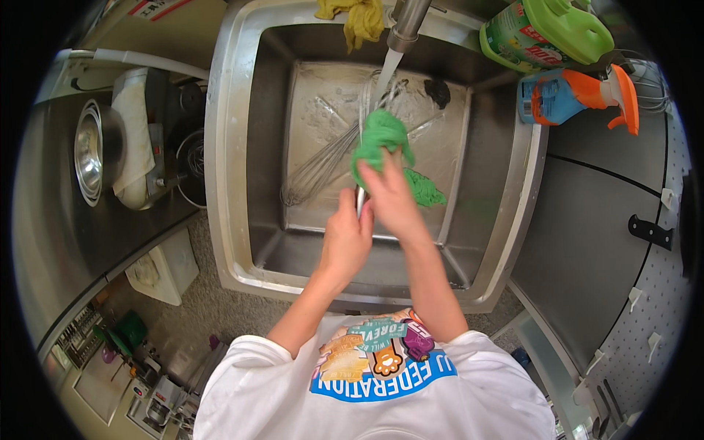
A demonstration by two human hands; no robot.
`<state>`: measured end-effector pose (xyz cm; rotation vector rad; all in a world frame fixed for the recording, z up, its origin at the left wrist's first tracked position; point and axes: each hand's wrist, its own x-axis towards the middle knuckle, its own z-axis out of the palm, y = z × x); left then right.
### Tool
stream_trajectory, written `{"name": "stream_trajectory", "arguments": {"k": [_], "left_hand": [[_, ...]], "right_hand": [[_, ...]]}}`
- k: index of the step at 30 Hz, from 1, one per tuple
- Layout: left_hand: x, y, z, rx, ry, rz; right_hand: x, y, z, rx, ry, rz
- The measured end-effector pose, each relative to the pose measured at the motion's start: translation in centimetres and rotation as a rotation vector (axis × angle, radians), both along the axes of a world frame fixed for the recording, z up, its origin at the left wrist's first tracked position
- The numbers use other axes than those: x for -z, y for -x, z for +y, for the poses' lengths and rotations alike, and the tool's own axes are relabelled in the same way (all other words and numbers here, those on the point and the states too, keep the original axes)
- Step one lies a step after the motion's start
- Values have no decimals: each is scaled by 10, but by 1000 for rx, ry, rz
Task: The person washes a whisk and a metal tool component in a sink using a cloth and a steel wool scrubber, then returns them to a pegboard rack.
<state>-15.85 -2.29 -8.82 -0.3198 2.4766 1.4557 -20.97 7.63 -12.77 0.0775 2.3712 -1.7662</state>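
Over a stainless steel sink (236, 231), my left hand (352, 223) is closed on the lower end of a slim metal utensil (360, 199). My right hand (388, 181), blurred, presses a green cloth (382, 132) around the same utensil further up. What the utensil's far end is, I cannot tell. Water runs from the metal faucet (404, 36) just beyond the cloth. A wire balloon whisk (322, 165) lies in the basin, left of my hands. Another green cloth or a hanging part of it (423, 188) shows at the right. A dark scrap (437, 93) lies near the back right.
A yellow cloth (363, 22) hangs over the sink's back rim. At the right rim are a green detergent jug (531, 38) and a blue and orange spray bottle (572, 99). Nested metal bowls (91, 154) stand on the left counter. A black-handled knife (650, 232) is at the far right.
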Motion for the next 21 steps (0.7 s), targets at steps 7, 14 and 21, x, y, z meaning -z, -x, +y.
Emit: {"name": "stream_trajectory", "arguments": {"k": [7, 14, 21], "left_hand": [[-7, 2, -2, 106, 115, -37], [9, -15, -14, 77, 88, -16], [45, -31, -31, -30, -87, 24]], "right_hand": [[6, 82, -13, 227, -414, 12], [53, 147, 23, 81, -292, -195], [15, 142, 22, 167, 193, -227]]}}
